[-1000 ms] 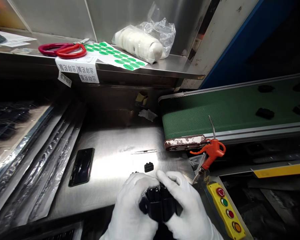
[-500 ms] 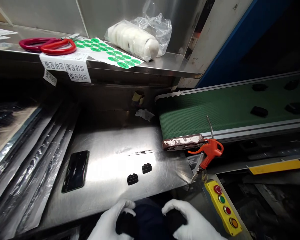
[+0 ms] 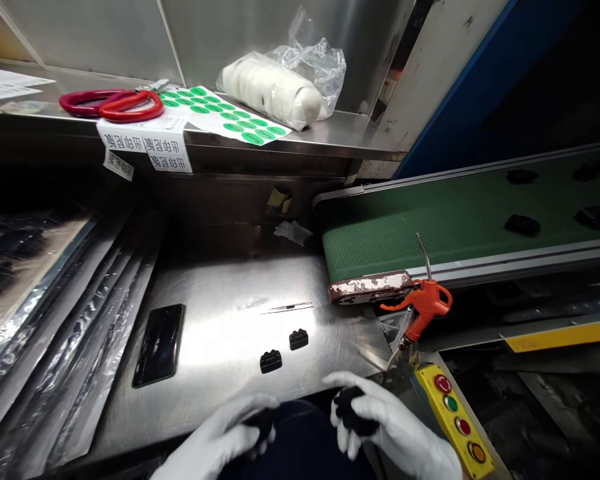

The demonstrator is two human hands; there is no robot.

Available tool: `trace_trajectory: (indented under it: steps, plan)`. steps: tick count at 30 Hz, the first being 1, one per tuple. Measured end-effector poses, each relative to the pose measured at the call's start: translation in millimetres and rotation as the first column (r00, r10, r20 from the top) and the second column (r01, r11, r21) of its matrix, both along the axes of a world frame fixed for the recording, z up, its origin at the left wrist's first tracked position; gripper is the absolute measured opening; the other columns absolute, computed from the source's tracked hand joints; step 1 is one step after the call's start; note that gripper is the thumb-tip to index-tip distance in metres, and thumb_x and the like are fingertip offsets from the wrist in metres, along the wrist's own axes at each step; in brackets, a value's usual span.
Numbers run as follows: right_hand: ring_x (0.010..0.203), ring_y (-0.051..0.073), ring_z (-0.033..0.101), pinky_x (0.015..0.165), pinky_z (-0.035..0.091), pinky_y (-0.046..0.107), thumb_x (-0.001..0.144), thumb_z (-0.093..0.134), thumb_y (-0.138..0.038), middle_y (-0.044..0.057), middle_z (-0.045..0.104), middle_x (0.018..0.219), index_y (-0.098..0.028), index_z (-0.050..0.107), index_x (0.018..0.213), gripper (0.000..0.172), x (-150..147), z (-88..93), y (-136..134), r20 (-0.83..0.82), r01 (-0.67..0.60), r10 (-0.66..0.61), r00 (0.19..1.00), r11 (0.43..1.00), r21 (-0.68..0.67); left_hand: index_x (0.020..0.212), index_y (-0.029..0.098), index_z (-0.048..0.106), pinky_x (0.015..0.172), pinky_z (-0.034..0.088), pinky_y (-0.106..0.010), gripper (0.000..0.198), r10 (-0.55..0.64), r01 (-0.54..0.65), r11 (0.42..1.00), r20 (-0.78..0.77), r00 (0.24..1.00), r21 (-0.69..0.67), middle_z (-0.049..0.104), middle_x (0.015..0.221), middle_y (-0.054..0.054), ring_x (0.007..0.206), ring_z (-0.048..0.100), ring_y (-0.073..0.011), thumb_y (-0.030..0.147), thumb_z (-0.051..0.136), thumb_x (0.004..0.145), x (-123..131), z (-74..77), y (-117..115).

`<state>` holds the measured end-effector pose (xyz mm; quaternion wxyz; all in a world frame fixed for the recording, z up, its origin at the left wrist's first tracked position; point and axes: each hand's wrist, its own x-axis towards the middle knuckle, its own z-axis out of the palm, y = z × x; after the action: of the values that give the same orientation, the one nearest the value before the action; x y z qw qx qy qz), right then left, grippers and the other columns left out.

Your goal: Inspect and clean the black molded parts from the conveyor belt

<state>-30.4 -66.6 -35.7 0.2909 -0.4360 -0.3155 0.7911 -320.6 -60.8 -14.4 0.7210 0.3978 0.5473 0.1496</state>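
Both my hands wear white gloves and sit low at the near edge of the steel table (image 3: 220,313). My left hand (image 3: 225,433) is closed around a small black plastic part (image 3: 261,421). My right hand (image 3: 395,430) grips another black plastic part (image 3: 353,410). Two more small black parts lie on the table just beyond my hands, one (image 3: 271,361) to the left and one (image 3: 299,339) to the right.
A black phone (image 3: 160,345) lies on the table's left. A green conveyor belt (image 3: 430,220) carries several black parts at right. An orange air gun (image 3: 420,310) hangs by a yellow button box (image 3: 455,420). The shelf holds red scissors (image 3: 113,103), green stickers (image 3: 225,115) and a bagged white roll (image 3: 275,87).
My hands held a cluster of black parts together over the table, then pulled back toward me and apart, each keeping one part. A second black part on the table came into view.
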Motion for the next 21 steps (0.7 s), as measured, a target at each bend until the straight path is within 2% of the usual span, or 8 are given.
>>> trace_trajectory:
  steps: [1, 3, 6, 9, 13, 16, 21]
  plan:
    - [0.066, 0.017, 0.066, 0.056, 0.049, 0.025, 0.084, 0.051, -0.025, 0.009, 0.068, 0.091, -0.013, 0.057, 0.128, 0.046, -6, -1.5, 3, -0.085, 0.061, -0.065, 0.994, 0.997, -0.049, 0.106, 0.018, 0.074, 0.1, 0.046, -0.04, 0.033, 0.096, -0.085, 0.994, 0.161, 0.982, -0.073, 0.07, 0.109, -0.01, 0.102, 0.062, -0.026, 0.03, 0.06, 0.078, 6, 2.6, 3]
    - [0.066, 0.018, 0.067, 0.052, 0.048, 0.024, 0.085, 0.05, -0.026, 0.014, 0.068, 0.096, -0.01, 0.055, 0.127, 0.045, -18, 0.3, 7, -0.167, 0.118, -0.132, 0.977, 0.989, -0.09, 0.099, 0.011, 0.073, 0.084, 0.049, -0.032, 0.029, 0.258, -0.174, 0.957, 0.409, 0.875, -0.231, 0.068, 0.094, -0.011, 0.085, 0.062, -0.0201, 0.026, 0.057, 0.079, 18, 4.9, 8]
    - [0.063, 0.016, 0.065, 0.047, 0.046, 0.021, 0.089, 0.051, -0.034, 0.013, 0.067, 0.096, -0.011, 0.056, 0.124, 0.042, -36, 10.4, 11, -0.202, 0.11, -0.127, 0.971, 0.99, -0.092, 0.113, 0.008, 0.068, 0.077, 0.048, -0.031, 0.037, 0.349, -0.17, 0.926, 0.595, 0.724, -0.336, 0.066, 0.092, -0.012, 0.081, 0.062, -0.0189, 0.023, 0.053, 0.082, 29, 3.1, 10]
    - [0.062, 0.013, 0.062, 0.045, 0.044, 0.017, 0.096, 0.047, -0.048, 0.01, 0.066, 0.092, -0.013, 0.056, 0.124, 0.046, -48, 20.5, 13, -0.185, 0.096, -0.109, 0.977, 0.992, -0.082, 0.117, 0.006, 0.064, 0.076, 0.048, -0.033, 0.041, 0.402, -0.198, 0.909, 0.651, 0.644, -0.366, 0.066, 0.089, -0.013, 0.079, 0.062, -0.0208, 0.027, 0.05, 0.084, 35, 1.8, 12]
    - [0.063, 0.014, 0.062, 0.045, 0.048, 0.018, 0.096, 0.039, -0.063, 0.01, 0.064, 0.089, -0.013, 0.056, 0.125, 0.061, -55, 24.8, 13, -0.213, 0.145, -0.161, 0.964, 0.985, -0.09, 0.113, 0.005, 0.064, 0.082, 0.048, -0.037, 0.041, 0.465, -0.272, 0.883, 0.637, 0.615, -0.382, 0.065, 0.092, -0.014, 0.08, 0.062, -0.0218, 0.035, 0.045, 0.093, 40, 4.5, 15]
    - [0.061, 0.016, 0.062, 0.045, 0.05, 0.021, 0.094, 0.037, -0.069, 0.012, 0.066, 0.088, -0.012, 0.054, 0.127, 0.069, -56, 21.4, 13, -0.261, 0.176, -0.21, 0.942, 0.974, -0.145, 0.115, 0.004, 0.064, 0.078, 0.048, -0.036, 0.047, 0.471, -0.274, 0.881, 0.653, 0.594, -0.387, 0.066, 0.093, -0.015, 0.078, 0.062, -0.0217, 0.041, 0.041, 0.098, 45, 5.9, 17]
    - [0.06, 0.019, 0.065, 0.048, 0.055, 0.027, 0.095, 0.035, -0.068, 0.017, 0.067, 0.089, -0.007, 0.047, 0.134, 0.074, -55, 18.0, 11, -0.433, 0.122, -0.213, 0.876, 0.966, -0.228, 0.101, 0.008, 0.07, 0.069, 0.049, -0.031, 0.047, 0.556, -0.243, 0.829, 0.692, 0.46, -0.504, 0.063, 0.079, -0.009, 0.068, 0.06, -0.0183, 0.046, 0.043, 0.097, 50, 8.1, 17]
